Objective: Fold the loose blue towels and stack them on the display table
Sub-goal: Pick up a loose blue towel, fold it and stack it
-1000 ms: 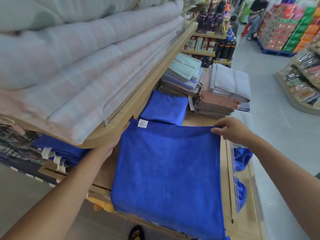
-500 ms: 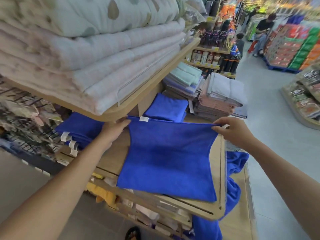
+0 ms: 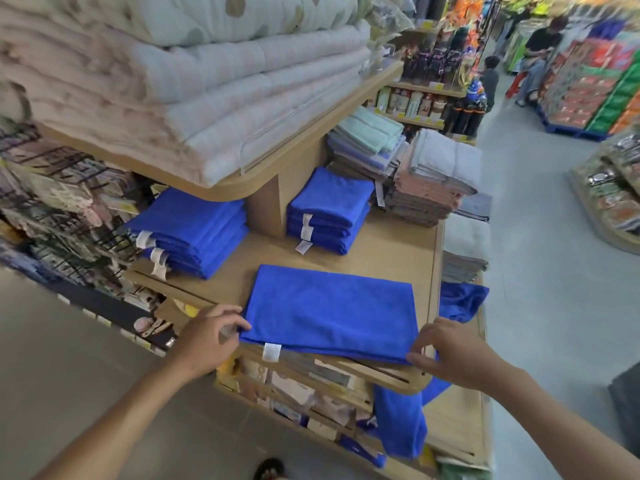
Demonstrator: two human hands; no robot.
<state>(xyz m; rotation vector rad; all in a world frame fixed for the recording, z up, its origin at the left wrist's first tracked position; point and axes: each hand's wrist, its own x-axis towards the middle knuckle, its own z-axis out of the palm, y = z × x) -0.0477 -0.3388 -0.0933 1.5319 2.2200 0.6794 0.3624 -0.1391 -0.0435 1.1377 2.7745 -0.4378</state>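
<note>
We pinch the towel (image 3: 329, 313) with left fingers (image 3: 239, 326) at its near-left corner and right fingers (image 3: 415, 358) at its near-right, its long axis crosswise on the worktop (image 3: 391, 251), stack (image 3: 329, 213) beyond.

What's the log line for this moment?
phase: folding | blue towel: doubled, flat on display table | left hand: pinches near-left corner | right hand: pinches near-right corner | folded stacks: two, behind | loose towels: hanging right
</note>
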